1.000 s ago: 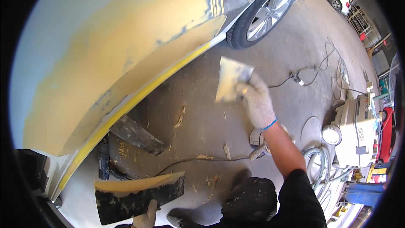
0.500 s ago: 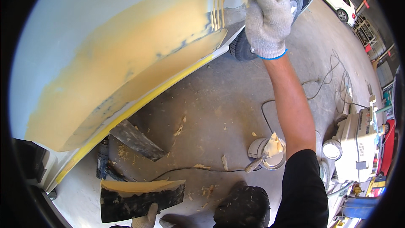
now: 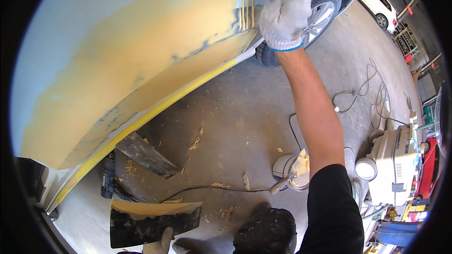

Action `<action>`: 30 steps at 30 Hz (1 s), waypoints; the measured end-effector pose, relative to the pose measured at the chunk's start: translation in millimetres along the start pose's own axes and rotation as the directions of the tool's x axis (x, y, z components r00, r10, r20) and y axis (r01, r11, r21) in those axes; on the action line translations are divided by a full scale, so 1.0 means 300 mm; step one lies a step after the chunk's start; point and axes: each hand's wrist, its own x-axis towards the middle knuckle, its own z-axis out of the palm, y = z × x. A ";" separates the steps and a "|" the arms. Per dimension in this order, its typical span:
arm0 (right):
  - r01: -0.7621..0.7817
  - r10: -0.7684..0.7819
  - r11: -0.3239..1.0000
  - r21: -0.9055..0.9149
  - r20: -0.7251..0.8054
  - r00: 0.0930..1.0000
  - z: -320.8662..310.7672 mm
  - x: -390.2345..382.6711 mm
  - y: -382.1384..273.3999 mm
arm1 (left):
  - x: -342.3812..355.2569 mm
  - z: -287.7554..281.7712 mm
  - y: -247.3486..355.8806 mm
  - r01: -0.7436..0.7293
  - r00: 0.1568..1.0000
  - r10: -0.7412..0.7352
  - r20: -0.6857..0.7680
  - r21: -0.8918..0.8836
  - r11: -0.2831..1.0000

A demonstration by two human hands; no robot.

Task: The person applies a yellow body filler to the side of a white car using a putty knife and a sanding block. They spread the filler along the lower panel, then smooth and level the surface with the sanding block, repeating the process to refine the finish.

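Head view — right hand (image 3: 286,16) partly hides wheel (image 3: 325,17) — can (image 3: 281,164) on floor (image 3: 228,108).

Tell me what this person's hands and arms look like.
The right hand wears a whitish knitted glove with a blue cuff edge; its forearm is bare below a black sleeve. The left hand, partly out of view, wears a pale glove too.

The right glove (image 3: 285,19) is off-white knitted fabric, its snug cuff finished with a narrow bright blue edge (image 3: 287,49). The left glove (image 3: 160,243), partly visible, is pale beige. A plain black cloth sleeve (image 3: 332,207) stops near the elbow; pale flecks dot the black trouser knee (image 3: 266,231).
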 end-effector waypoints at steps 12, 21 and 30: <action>-0.094 0.094 0.996 0.003 0.074 0.993 0.001 -0.220 -0.070 | 0.030 0.023 -0.041 -0.059 0.998 0.059 -0.017 -0.013 0.998; -0.158 0.146 0.986 0.054 0.181 0.973 -0.073 -0.326 -0.140 | 0.043 0.028 0.016 0.170 0.985 -0.172 0.020 -0.298 0.939; -0.076 0.047 0.991 0.107 0.252 0.966 -0.225 -0.241 -0.154 | 0.015 0.038 -0.014 -0.124 0.990 0.122 -0.070 -0.020 0.992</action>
